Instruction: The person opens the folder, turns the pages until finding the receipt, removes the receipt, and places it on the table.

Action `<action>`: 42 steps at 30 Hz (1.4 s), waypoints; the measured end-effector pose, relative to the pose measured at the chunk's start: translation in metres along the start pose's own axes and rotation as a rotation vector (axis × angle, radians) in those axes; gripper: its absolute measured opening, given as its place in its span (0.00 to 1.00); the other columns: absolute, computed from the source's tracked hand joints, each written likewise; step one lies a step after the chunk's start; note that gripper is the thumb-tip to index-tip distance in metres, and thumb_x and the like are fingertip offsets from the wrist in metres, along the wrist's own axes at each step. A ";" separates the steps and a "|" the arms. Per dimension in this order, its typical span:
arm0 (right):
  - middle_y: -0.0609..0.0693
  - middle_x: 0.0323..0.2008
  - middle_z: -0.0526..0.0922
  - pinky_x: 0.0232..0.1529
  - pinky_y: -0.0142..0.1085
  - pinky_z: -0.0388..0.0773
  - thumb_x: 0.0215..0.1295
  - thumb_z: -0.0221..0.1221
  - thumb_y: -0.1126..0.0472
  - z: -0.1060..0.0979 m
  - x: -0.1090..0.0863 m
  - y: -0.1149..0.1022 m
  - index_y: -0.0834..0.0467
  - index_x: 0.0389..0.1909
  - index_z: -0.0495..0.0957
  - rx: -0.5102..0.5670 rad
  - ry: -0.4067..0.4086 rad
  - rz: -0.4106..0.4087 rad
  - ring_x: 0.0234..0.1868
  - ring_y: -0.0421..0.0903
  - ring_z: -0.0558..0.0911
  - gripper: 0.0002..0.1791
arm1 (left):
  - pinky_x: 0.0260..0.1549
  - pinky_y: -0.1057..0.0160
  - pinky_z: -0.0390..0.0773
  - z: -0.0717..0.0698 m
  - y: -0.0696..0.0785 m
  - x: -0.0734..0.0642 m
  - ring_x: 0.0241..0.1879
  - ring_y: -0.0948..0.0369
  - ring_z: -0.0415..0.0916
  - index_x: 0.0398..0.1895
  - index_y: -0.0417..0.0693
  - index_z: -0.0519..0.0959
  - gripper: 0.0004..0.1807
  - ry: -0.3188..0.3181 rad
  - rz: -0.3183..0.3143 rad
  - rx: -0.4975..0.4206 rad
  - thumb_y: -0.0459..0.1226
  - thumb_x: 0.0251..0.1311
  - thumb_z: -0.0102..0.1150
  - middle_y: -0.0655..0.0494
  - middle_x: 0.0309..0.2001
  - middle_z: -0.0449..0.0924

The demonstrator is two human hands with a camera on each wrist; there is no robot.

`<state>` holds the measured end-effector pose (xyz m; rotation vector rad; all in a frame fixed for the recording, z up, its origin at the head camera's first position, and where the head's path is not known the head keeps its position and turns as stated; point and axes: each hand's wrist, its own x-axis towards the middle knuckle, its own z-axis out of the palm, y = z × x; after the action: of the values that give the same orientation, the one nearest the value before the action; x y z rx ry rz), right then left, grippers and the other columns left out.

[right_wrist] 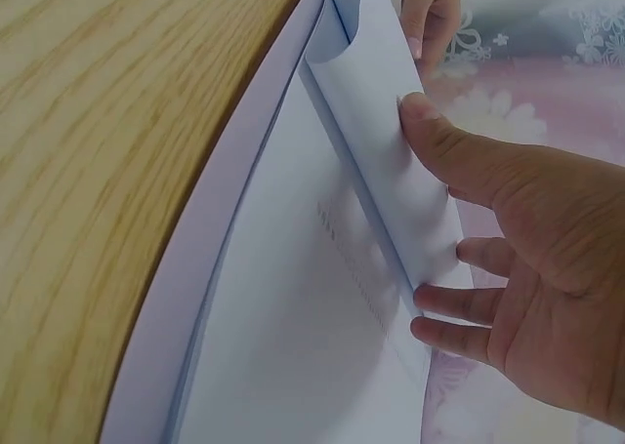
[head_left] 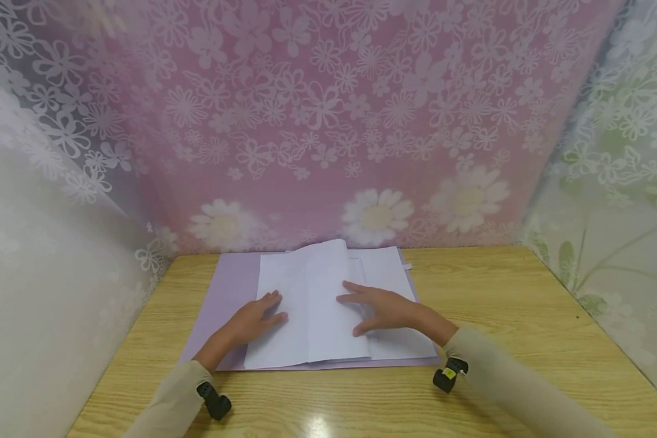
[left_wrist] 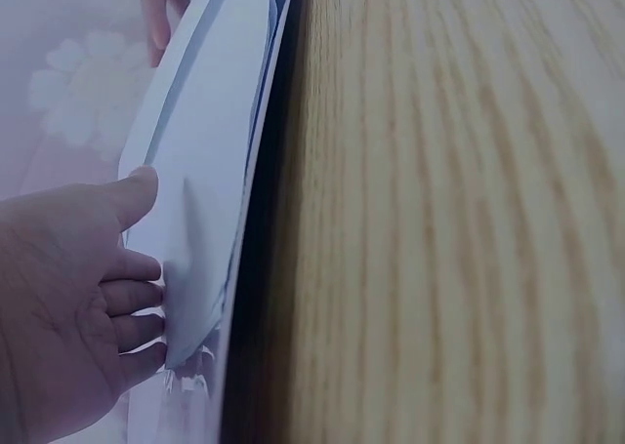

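Note:
A lilac folder [head_left: 231, 283] lies spread on the table with white paper sheets [head_left: 396, 344] on it. One white sheet [head_left: 331, 286] is turned over towards the left, its bent edge standing a little above the sheets beneath. My left hand [head_left: 253, 319] rests on the left part of the paper with its fingers stretched out. On the turned sheet, my right hand [head_left: 385, 307] touches the paper near its bent edge, fingers spread and thumb apart. In the right wrist view the right hand [right_wrist: 547, 259] lies along the curved sheet [right_wrist: 376, 141]; faint print shows on the page below.
The wooden table [head_left: 317, 395] extends in front of the folder and to both sides. A pink flowered curtain [head_left: 306, 152] hangs directly behind it. Pale cloth [head_left: 44, 274] closes the left side, and a leaf-patterned cloth [head_left: 618, 243] the right. A small white tab [head_left: 407, 266] sticks out at the folder's right edge.

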<state>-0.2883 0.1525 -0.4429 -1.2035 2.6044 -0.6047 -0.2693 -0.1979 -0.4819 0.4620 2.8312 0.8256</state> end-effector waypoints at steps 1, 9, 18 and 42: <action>0.59 0.80 0.55 0.72 0.59 0.67 0.58 0.71 0.42 0.000 0.002 -0.002 0.51 0.75 0.69 -0.010 0.002 -0.003 0.78 0.61 0.61 0.44 | 0.77 0.42 0.57 0.000 0.000 0.000 0.79 0.45 0.52 0.77 0.41 0.64 0.37 0.002 -0.001 -0.003 0.53 0.74 0.54 0.44 0.79 0.57; 0.56 0.81 0.54 0.72 0.56 0.68 0.58 0.70 0.39 0.007 0.018 -0.016 0.47 0.75 0.67 -0.048 0.001 0.010 0.79 0.58 0.61 0.45 | 0.77 0.43 0.56 0.004 0.000 0.002 0.80 0.45 0.51 0.79 0.42 0.58 0.41 0.030 0.013 -0.034 0.55 0.73 0.54 0.44 0.80 0.52; 0.55 0.81 0.55 0.72 0.53 0.69 0.62 0.66 0.35 0.018 0.031 -0.034 0.45 0.77 0.65 -0.051 0.004 0.030 0.78 0.57 0.63 0.44 | 0.77 0.42 0.55 0.007 0.004 0.003 0.81 0.44 0.47 0.80 0.40 0.55 0.46 0.043 0.023 -0.018 0.57 0.69 0.58 0.42 0.81 0.49; 0.55 0.80 0.57 0.76 0.61 0.60 0.64 0.65 0.38 0.038 0.031 -0.046 0.49 0.74 0.69 -0.036 -0.036 0.007 0.81 0.66 0.52 0.40 | 0.74 0.38 0.59 0.011 0.012 -0.003 0.80 0.44 0.51 0.77 0.41 0.62 0.44 0.029 0.071 0.113 0.56 0.67 0.61 0.45 0.80 0.56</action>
<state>-0.2637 0.0915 -0.4565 -1.2039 2.5990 -0.5321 -0.2609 -0.1840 -0.4845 0.5745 2.9144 0.6919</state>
